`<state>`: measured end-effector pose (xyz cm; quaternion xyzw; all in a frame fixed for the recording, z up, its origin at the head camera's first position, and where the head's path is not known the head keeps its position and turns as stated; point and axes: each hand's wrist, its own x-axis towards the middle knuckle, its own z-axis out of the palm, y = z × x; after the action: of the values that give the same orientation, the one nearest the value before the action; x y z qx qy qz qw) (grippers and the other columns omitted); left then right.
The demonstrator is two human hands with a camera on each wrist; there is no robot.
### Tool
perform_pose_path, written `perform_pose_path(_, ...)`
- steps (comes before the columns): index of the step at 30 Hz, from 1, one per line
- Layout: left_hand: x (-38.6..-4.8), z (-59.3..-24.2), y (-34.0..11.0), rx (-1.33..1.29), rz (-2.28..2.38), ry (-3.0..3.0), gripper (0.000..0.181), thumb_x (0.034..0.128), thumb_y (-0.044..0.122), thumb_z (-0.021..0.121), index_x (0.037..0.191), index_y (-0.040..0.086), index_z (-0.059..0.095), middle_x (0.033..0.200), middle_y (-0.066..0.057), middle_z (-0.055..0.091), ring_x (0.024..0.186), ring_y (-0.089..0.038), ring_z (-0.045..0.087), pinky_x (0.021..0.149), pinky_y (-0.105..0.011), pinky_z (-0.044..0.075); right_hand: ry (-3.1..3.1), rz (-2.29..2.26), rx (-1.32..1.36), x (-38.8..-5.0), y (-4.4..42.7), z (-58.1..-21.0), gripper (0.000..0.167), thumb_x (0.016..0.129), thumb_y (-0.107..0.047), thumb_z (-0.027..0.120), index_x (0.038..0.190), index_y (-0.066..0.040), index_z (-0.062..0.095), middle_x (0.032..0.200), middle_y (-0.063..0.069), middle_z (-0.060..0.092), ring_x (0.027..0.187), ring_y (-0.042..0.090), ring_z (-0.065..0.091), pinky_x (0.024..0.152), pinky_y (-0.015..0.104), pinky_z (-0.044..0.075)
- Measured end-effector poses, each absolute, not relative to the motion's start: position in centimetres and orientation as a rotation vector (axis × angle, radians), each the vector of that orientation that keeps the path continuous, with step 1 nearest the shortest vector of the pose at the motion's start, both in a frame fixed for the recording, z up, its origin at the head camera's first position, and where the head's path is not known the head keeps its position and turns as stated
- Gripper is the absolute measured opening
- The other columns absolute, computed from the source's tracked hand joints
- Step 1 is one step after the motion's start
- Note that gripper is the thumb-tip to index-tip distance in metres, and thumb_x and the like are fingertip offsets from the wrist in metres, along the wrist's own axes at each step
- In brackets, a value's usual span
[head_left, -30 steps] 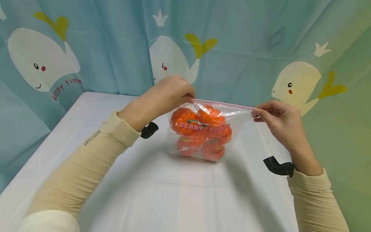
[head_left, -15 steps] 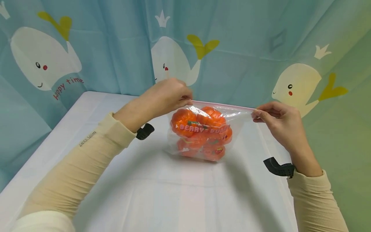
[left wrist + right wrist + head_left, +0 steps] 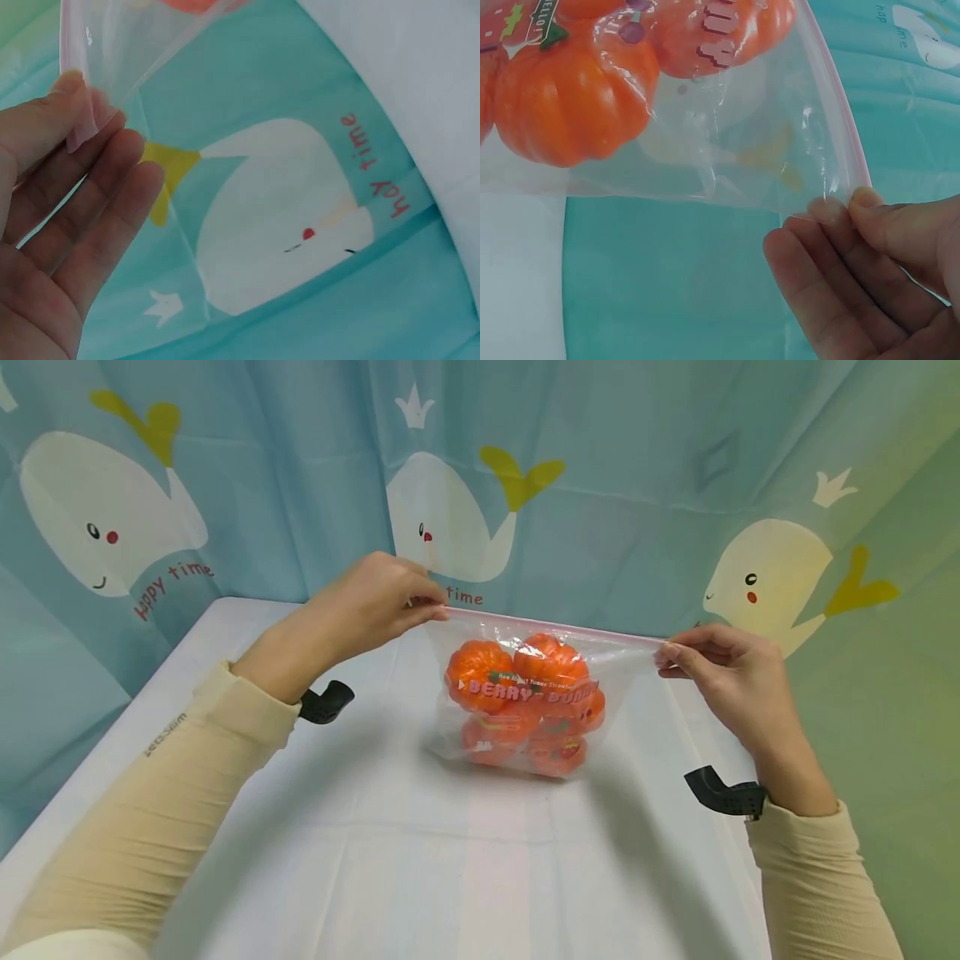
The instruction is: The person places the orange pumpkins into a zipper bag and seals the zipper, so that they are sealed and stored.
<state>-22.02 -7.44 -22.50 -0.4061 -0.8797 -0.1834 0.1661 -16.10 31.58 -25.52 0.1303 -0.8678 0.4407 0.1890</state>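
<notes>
A clear zip bag point(image 3: 622, 681) with a pink top strip and "Berry Bunny" print stands upright on the table, its top edge stretched between my hands. Several small orange pumpkins point(image 3: 480, 672) are inside it; one pumpkin point(image 3: 577, 101) with a green stem shows close up in the right wrist view. My left hand point(image 3: 375, 602) pinches the left top corner of the bag between thumb and forefinger, as the left wrist view also shows. At the right top corner, my right hand point(image 3: 738, 685) pinches the strip, its other fingers loosely bent below.
A white cloth covers the table point(image 3: 420, 868). Behind it hangs a blue-green curtain point(image 3: 300, 485) printed with whales, reaching round to the right side. Each wrist carries a black camera mount point(image 3: 723, 792).
My left hand has slid left along the strip to the bag's left corner, so more of the top edge shows. The right hand has stayed at its corner.
</notes>
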Motion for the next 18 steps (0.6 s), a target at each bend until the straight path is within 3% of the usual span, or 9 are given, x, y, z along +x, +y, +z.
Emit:
perform_pose_path(10, -22.0, -24.1, -7.4, -1.041, -0.787, -2.499, 0.015, 0.0915, 0.017, 0.071, 0.098, 0.004, 0.074, 0.094, -0.010, 0.071, 0.088, -0.021, 0.066, 0.079, -0.037, 0.057, -2.413, 1.319, 0.326, -16.5, 31.0, -26.2, 0.013, 0.093, -0.004, 0.065, 0.097, 0.007, 0.064, 0.083, -0.006, 0.071, 0.074, 0.007, 0.071, 0.074, 0.017, 0.056)
perform_pose_path(18, -21.7, -26.7, -7.4, -0.801, -1.412, -2.640, 0.033, 0.0925, 0.031, 0.070, 0.121, 0.016, 0.064, 0.120, -0.001, 0.064, 0.111, -0.018, 0.061, 0.093, -0.040, 0.054, -2.300, 1.708, 0.448, -16.4, 30.6, -27.5, 0.015, 0.093, -0.003, 0.064, 0.105, -0.001, 0.055, 0.099, 0.006, 0.063, 0.087, 0.014, 0.067, 0.079, 0.019, 0.056)
